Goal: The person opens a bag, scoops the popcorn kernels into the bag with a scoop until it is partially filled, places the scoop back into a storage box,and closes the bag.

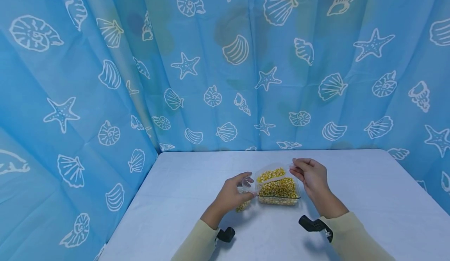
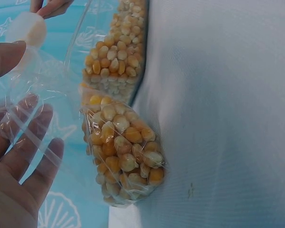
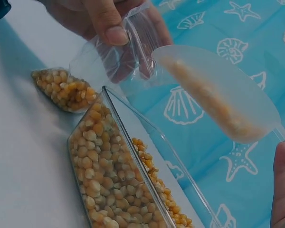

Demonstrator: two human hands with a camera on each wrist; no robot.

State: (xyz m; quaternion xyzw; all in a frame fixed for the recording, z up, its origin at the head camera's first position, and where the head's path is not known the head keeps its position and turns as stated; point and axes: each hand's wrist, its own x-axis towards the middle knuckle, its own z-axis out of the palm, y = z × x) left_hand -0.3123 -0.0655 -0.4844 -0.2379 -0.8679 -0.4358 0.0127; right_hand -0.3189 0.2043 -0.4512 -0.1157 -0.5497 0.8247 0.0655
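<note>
My left hand [image 1: 228,194] holds a clear plastic bag [image 2: 128,147] near its mouth, thumb on one side and fingers spread behind the film. Corn kernels fill the bag's bottom, which rests on the table beside a glass container [image 1: 277,201]. My right hand [image 1: 311,177] grips the thin handle of a translucent scoop [image 3: 218,99]. A row of kernels lies along the scoop, tilted above the container, with its front end at the bag's mouth in the right wrist view. Loose corn kernels [image 1: 279,187] are heaped inside the container.
A white cloth covers the table [image 1: 183,190]. Behind it and along the left hangs a blue curtain [image 1: 211,77] printed with white shells and starfish. Black wrist devices [image 1: 314,225] sit at both sleeve cuffs.
</note>
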